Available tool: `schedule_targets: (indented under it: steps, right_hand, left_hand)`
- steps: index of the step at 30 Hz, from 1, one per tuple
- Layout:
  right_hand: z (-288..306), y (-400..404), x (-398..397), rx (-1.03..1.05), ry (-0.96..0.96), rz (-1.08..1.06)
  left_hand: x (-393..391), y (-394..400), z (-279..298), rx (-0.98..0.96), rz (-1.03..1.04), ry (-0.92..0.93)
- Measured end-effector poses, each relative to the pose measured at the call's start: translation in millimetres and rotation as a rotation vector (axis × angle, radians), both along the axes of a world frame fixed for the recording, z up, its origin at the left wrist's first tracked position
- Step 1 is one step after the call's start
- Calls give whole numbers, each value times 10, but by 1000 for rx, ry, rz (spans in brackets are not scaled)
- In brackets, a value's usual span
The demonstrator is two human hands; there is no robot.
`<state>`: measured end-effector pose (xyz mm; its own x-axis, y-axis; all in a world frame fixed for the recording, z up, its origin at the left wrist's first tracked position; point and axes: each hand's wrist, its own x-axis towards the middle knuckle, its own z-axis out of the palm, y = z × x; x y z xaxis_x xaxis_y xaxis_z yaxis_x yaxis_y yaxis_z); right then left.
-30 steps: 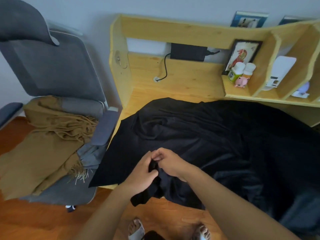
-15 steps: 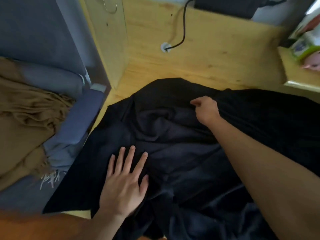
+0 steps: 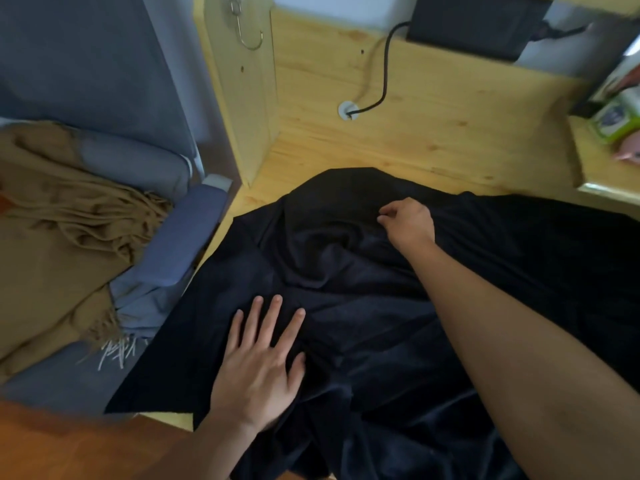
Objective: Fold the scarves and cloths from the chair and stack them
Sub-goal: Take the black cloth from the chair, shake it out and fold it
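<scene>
A big black cloth lies spread and wrinkled over the wooden desk, and its near edge hangs over the front. To the left stands a grey chair with a brown scarf with fringes heaped on the seat. The left hand lies flat on the cloth with the fingers straight and spread. The right hand, further back, has curled fingers that pinch a fold of the cloth. A black cable runs to a hole in the desk.
</scene>
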<state>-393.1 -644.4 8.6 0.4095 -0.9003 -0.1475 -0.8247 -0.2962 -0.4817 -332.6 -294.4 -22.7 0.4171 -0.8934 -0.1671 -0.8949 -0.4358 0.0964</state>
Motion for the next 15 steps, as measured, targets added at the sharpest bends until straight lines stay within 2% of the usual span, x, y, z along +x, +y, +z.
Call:
schedule_targets:
  steps: [5,10,13,15]
  right_hand:
    - [12,73,20,-71,30,-31]
    - [303,265,-228,-18,-130,-130]
    - [555,668,-652,98,-220,-223]
    - [665,1078,-1012,235,-198,-285]
  left_hand:
    - [-1,4,-30,-40,10,7]
    - [-6,8,-22,-49,13,9]
    - [2,5,1,-10,6,33]
    - [27,-48,58,52,-22,48]
